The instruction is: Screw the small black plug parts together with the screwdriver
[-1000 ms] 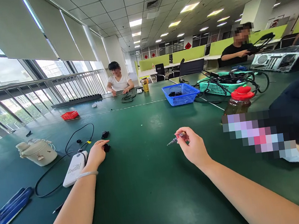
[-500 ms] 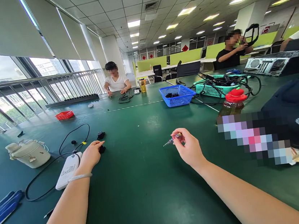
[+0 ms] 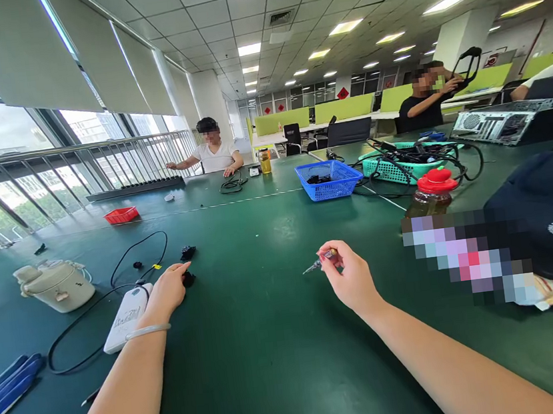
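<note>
At the centre of the frame the right hand is closed in a pinch around a small screwdriver, its metal tip pointing toward the left of the frame and held just above the green tabletop. Left of centre, the left hand lies palm down with loosely curled fingers, the fingertips touching a small black part that rests on the tabletop; whether it grips the part cannot be told. A silver bangle circles that wrist. Just beside the left hand, toward the left, lies a white power bank, with a black cable looping from it toward the upper left. A second small black piece sits a little above the fingertips. Farther left stands a cream-coloured pot, and blue objects lie at the lower left edge. In the upper middle a blue basket sits beside a teal basket full of black cables. A bottle with a red cap stands at right of centre, next to a dark cap. A red tray lies upper left. Two other people sit at the far end.
</note>
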Demonstrator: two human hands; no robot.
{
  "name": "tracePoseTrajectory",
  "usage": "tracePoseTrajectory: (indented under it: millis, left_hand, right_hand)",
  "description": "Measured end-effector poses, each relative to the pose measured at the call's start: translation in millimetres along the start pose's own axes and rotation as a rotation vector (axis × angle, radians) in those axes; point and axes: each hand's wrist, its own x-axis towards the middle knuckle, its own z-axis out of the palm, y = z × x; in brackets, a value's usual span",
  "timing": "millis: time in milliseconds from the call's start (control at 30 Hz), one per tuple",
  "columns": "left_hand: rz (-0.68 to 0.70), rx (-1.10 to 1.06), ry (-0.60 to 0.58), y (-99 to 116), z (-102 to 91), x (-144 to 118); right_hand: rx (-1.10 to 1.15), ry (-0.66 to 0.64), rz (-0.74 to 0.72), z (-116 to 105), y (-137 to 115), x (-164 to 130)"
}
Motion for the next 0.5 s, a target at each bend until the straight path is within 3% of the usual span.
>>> tracePoseTrajectory:
  millis: [500]
  left_hand:
    - [-0.007, -0.062, -0.07, 1.2, -0.9, -3.1]
  right_hand:
    - [-0.007, 0.008, -0.009, 0.5, -0.3, -0.5]
